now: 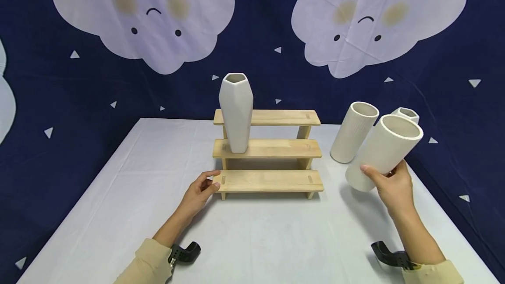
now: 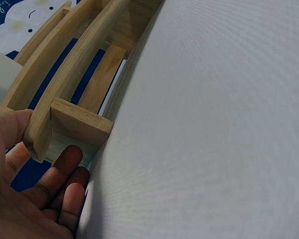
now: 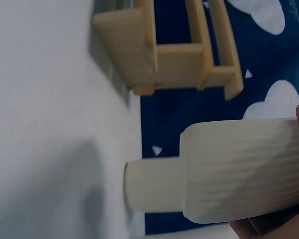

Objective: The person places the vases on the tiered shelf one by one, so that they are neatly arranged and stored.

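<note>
My right hand [image 1: 394, 185] grips a white ribbed cylindrical vase [image 1: 384, 152], tilted and lifted off the table; the same ribbed vase [image 3: 244, 169] fills much of the right wrist view. Behind it another white cylindrical vase [image 1: 352, 133] stands on the table, and the rim of a faceted vase [image 1: 408, 113] shows past the held one. At the left end of a three-tier wooden stand [image 1: 272, 180], my left hand [image 1: 199, 193] pinches the lowest board between thumb and fingers. A tall white faceted vase [image 1: 236, 113] stands upright on the middle board, at its left.
A white cloth covers the table [image 1: 268, 236]. Behind it hangs a dark blue backdrop [image 1: 260, 21] with clouds and small triangles. Black wrist mounts [image 1: 187, 252] sit on both forearms.
</note>
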`<move>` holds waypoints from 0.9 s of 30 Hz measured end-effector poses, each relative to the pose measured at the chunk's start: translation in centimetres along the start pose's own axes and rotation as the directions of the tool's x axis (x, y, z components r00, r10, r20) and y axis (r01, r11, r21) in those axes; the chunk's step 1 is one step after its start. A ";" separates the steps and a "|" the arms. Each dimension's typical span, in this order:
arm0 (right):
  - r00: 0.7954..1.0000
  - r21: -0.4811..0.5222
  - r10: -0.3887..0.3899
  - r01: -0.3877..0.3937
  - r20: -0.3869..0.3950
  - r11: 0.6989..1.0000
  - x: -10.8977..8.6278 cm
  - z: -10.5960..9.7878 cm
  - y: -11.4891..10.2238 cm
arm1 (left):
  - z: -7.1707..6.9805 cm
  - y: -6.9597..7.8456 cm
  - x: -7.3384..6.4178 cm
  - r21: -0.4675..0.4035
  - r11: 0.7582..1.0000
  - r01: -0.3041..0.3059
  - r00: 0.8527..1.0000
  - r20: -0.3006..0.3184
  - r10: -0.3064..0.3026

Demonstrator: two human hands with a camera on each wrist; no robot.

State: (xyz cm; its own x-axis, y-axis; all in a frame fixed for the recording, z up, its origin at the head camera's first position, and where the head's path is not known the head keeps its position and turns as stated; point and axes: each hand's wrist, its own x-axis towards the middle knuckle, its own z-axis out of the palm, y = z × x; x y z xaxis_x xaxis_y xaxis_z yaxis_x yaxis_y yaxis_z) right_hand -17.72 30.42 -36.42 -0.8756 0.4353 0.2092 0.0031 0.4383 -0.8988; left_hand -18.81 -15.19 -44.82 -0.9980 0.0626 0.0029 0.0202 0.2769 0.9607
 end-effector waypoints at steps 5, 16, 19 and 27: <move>0.996 0.049 -0.069 0.066 0.057 0.997 -0.5 0.5 -1.4 | 0.0 0.0 0.0 -0.003 1.000 0.007 1.000 0.004 -0.007; 0.973 0.068 -0.178 0.170 0.147 0.983 -1.0 1.9 -4.1 | 0.1 -0.1 0.1 0.002 1.000 0.012 1.000 0.012 -0.012; 0.962 0.117 -0.216 0.198 0.169 0.973 -0.9 2.3 -4.7 | 0.1 0.0 0.1 -0.002 1.000 0.014 1.000 0.011 -0.014; 0.940 0.165 -0.243 0.207 0.240 0.964 -0.5 3.6 -6.5 | 0.0 0.0 0.0 -0.002 1.000 0.016 1.000 0.008 -0.016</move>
State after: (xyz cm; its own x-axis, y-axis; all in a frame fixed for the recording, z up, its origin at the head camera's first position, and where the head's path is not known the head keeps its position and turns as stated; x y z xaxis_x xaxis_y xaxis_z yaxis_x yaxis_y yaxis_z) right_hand -19.03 24.51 -32.04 -0.9396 0.1142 0.3228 -0.2583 0.3827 -0.8870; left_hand -18.85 -15.16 -44.81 -0.9977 0.0661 -0.0151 0.0037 0.2755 0.9613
